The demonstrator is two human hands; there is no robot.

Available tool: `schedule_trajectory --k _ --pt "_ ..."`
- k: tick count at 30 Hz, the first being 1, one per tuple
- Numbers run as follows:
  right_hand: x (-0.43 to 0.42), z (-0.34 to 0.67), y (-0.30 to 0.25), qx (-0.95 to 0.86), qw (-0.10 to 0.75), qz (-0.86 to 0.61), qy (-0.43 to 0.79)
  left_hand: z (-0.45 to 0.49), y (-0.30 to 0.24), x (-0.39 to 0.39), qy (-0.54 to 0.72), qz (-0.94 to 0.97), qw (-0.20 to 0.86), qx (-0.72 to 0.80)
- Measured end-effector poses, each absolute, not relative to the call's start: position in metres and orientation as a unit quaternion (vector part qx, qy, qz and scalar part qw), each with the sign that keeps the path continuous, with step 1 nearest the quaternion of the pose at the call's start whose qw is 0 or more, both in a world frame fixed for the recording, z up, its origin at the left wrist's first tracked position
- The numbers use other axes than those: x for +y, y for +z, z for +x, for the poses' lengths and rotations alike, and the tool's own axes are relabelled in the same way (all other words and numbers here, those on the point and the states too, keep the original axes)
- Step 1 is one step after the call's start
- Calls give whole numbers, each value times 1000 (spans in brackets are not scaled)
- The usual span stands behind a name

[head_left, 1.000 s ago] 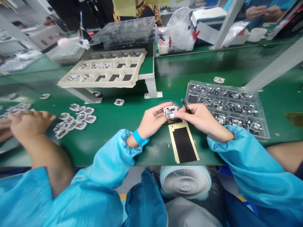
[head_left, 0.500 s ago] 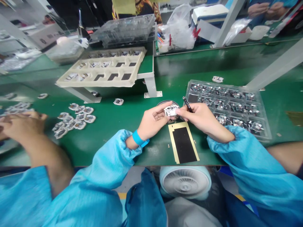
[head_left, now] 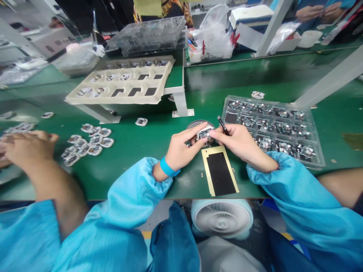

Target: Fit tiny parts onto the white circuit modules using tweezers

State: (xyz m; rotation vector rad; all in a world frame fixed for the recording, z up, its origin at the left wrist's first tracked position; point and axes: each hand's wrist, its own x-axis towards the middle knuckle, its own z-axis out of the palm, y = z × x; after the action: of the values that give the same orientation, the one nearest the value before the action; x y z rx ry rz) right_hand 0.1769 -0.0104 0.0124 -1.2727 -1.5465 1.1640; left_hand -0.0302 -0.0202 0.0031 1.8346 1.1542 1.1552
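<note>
My left hand [head_left: 181, 147] and my right hand [head_left: 239, 141] meet over a round metal dish [head_left: 195, 124] on the green bench. Both pinch a small white circuit part [head_left: 204, 134] between their fingertips. The right hand also grips a thin black tool [head_left: 223, 125], its tip pointing up and away. Just below the hands lies a black sheet with a yellow border [head_left: 219, 172]. Both arms wear blue sleeves, and a blue band circles the left wrist.
A clear tray of small boards [head_left: 272, 126] lies to the right. A beige compartment tray [head_left: 119, 81] stands on a raised shelf behind. Loose white parts [head_left: 87, 145] lie to the left, near a co-worker's hand [head_left: 27, 149]. A fan [head_left: 221, 217] sits under the bench edge.
My left hand has rolled palm down over the part and the part now sits lower, nearer the dish. The co-worker's hand at the left shifted slightly.
</note>
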Motion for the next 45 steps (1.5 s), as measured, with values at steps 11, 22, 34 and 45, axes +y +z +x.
schedule_trajectory --k 11,22,34,45 --pt "-10 170 5 -601 496 -420 466 -25 9 -16 463 524 602 385" --pt "-12 165 -3 -622 528 -395 422 -20 4 -18 509 492 601 371" --pt "-10 171 -2 -663 454 -457 381 -26 2 -12 452 533 612 370" --pt "-11 166 -4 -646 452 -452 417 -17 -10 -19 483 587 484 434"
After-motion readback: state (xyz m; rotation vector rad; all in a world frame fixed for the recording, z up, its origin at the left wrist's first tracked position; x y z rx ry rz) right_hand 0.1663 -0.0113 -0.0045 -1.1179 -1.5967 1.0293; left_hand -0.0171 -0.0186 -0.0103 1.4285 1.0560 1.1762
